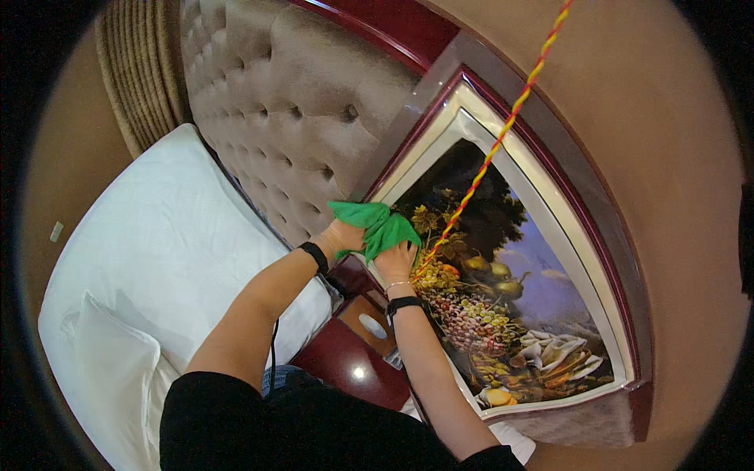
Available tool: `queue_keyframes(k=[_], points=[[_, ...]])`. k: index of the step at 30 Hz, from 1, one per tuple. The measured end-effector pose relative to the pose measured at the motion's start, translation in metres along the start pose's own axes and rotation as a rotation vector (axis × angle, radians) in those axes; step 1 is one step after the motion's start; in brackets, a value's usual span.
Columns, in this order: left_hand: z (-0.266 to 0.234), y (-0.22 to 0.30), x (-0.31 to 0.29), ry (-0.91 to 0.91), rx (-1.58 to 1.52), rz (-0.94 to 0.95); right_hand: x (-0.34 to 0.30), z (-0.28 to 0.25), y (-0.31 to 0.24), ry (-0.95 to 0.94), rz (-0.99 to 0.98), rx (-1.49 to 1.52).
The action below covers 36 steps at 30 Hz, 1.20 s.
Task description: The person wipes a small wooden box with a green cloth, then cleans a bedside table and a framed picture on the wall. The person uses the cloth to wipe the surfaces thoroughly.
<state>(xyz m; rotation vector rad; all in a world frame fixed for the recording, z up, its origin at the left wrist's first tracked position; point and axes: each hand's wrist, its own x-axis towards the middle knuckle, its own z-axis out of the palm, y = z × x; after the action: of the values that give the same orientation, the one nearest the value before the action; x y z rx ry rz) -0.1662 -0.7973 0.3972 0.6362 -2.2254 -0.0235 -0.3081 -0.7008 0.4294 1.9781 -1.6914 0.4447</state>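
A green cloth [378, 224] is bunched between my two hands at the left edge of a framed fruit painting [503, 290]. My left hand [344, 235] grips the cloth from the left, its fingers partly covered by the folds. Closed on the cloth's right part is my right hand [395, 263], resting at the painting's cream frame [400, 179]. Both wrists wear dark bands. The cloth lies against the frame's side, close to the tufted headboard [306, 118].
A bed with white bedding [157, 228] and a pillow [118, 361] stands at left. Below my hands is a dark red glossy bedside surface [345, 361]. A red-and-yellow twisted cord [514, 110] hangs across the painting. A brown curtain [141, 71] is at the far left.
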Motion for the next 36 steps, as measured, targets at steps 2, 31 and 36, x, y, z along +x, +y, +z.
queue_keyframes(k=[2, 31, 36], points=[[0.018, -0.005, -0.017, 0.004, -0.017, 0.009, -0.008, 0.008, -0.004, -0.212, 0.047, 0.014], [0.085, 0.011, -0.151, -0.274, 0.050, -0.198, -0.116, 0.093, -0.008, -0.601, -0.248, 0.041], [0.056, 0.033, -0.137, -0.237, 0.008, -0.132, -0.076, 0.021, -0.011, -0.442, -0.204, 0.023]])
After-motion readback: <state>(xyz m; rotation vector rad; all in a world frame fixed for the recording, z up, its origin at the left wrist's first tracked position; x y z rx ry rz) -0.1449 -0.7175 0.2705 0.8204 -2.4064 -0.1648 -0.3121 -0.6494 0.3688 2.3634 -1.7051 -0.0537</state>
